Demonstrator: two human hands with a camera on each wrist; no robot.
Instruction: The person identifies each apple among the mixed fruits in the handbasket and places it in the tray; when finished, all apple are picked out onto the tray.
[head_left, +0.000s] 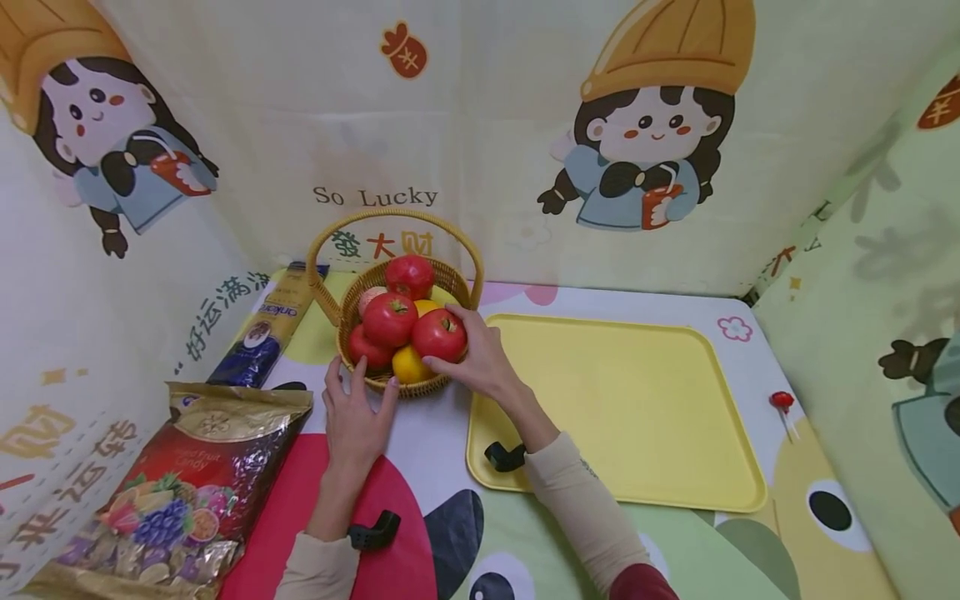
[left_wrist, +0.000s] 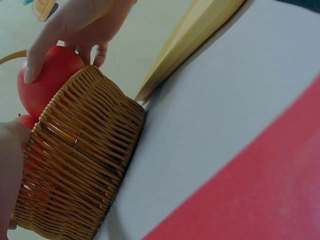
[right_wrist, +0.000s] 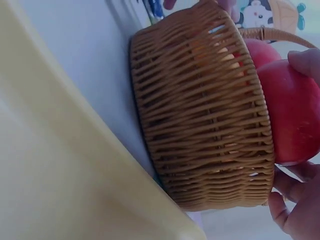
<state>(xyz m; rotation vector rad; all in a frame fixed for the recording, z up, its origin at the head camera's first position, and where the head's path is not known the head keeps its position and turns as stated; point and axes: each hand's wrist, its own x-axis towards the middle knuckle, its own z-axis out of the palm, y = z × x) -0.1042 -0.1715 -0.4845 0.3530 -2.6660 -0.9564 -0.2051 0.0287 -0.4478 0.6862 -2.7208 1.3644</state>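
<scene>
A woven basket (head_left: 429, 388) with an arched handle stands left of the tray, piled with red apples (head_left: 390, 320) and yellow fruit (head_left: 411, 365). My right hand (head_left: 480, 354) grips the red apple (head_left: 438, 335) at the basket's right side, thumb on the near side and fingers behind it. In the right wrist view this apple (right_wrist: 290, 112) sits at the basket's rim. My left hand (head_left: 358, 421) touches the basket's front left rim with spread fingers. The left wrist view shows part of this hand (left_wrist: 10, 155) against the woven side.
A yellow tray (head_left: 615, 408) lies right of the basket, under my right forearm. At the left are a candy bag (head_left: 187, 483) and a blue and gold packet (head_left: 266, 329). A small red lollipop-like item (head_left: 782, 402) lies beyond the tray. Printed cloth walls surround the table.
</scene>
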